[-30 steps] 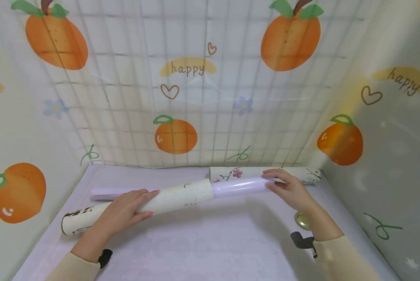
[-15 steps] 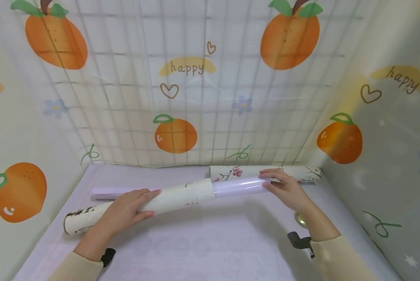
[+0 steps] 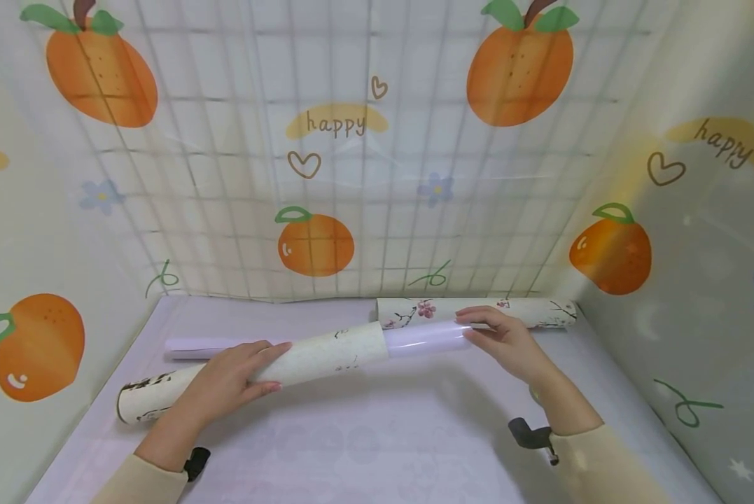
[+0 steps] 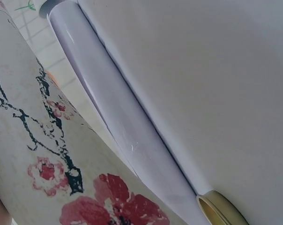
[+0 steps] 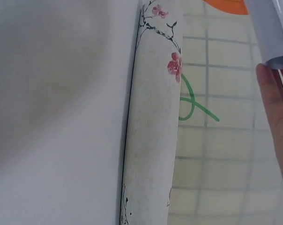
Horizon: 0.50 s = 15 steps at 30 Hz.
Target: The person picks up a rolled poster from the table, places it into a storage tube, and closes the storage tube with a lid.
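Note:
My left hand (image 3: 230, 381) grips a cream tube (image 3: 332, 351) printed with flowers and branches from above, near its middle. The tube slants across the table, its right end higher. Out of that right end sticks a glossy lilac paper roll (image 3: 423, 339), the rest of it hidden inside. My right hand (image 3: 509, 346) pinches the roll's free end between thumb and fingers. In the right wrist view, that hollow roll end (image 5: 268, 35) meets the fingers (image 5: 272, 108). Large red blossoms on the tube (image 4: 43, 154) fill the left wrist view's lower left.
A second flower-printed tube (image 3: 547, 313) lies along the back wall at right. Another lilac roll (image 3: 194, 348) rests on the table (image 3: 351, 448) at left, behind the held tube. A gold round lid (image 4: 226, 211) shows in the left wrist view. Fruit-printed sheets enclose the table.
My right hand has moved left, and less of the lilac paper roll shows outside the tube. The left hand and tube have shifted slightly right.

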Motion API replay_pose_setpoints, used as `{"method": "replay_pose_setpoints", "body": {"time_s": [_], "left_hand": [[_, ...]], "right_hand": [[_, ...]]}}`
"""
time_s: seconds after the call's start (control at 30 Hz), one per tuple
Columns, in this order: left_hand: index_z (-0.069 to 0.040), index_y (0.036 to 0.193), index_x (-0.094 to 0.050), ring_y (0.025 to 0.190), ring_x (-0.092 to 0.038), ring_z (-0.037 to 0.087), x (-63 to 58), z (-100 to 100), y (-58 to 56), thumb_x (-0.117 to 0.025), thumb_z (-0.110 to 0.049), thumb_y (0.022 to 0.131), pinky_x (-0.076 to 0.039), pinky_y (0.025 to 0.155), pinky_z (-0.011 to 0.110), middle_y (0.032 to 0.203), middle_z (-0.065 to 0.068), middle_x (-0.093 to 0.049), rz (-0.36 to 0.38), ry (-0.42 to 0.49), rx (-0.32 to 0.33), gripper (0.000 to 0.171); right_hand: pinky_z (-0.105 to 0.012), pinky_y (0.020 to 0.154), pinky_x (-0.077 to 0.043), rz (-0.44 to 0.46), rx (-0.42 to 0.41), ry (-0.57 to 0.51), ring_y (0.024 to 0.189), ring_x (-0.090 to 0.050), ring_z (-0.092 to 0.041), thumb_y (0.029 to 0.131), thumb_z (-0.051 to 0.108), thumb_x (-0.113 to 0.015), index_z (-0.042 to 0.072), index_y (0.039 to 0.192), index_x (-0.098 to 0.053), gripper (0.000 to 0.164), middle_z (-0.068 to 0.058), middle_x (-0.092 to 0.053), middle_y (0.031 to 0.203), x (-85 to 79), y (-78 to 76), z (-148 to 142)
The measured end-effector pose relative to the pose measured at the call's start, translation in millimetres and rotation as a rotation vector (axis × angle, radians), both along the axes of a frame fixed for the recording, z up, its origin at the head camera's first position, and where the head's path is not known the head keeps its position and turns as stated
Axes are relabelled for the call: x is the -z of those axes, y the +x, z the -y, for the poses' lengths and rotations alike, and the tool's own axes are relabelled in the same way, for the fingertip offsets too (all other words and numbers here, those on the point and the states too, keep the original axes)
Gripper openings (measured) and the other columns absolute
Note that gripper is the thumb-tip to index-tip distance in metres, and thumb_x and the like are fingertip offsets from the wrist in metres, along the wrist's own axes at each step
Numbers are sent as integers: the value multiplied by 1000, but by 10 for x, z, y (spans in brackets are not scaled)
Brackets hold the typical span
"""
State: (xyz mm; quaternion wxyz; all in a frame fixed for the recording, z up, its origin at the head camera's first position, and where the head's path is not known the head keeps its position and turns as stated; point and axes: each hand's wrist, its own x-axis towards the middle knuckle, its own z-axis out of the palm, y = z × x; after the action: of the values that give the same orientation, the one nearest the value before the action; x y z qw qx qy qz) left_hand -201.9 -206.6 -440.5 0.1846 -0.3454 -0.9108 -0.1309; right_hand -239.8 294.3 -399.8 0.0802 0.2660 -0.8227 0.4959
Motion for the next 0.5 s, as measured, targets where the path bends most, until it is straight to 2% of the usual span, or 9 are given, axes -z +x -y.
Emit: {"method": "replay_pose_setpoints", "body": {"time_s": [0.23, 0.5], "left_hand": [[-27, 148, -51, 104, -64, 22, -6, -8, 4, -74, -48, 87, -54, 87, 45, 124, 1, -64, 2, 11, 1, 68], [-28, 148, -50, 100, -64, 18, -4, -23, -4, -75, -48, 87, -54, 84, 43, 122, -2, -64, -1, 17, 12, 69]], "right_hand": [[-20, 94, -51, -22, -72, -70, 113, -59, -1, 91, -10, -66, -6, 115, -67, 24, -29, -57, 127, 29, -8, 83], [-23, 93, -52, -7, -104, -93, 114, -59, -3, 91, -11, -66, -7, 114, -68, 24, -32, -56, 127, 40, -2, 158]]}}
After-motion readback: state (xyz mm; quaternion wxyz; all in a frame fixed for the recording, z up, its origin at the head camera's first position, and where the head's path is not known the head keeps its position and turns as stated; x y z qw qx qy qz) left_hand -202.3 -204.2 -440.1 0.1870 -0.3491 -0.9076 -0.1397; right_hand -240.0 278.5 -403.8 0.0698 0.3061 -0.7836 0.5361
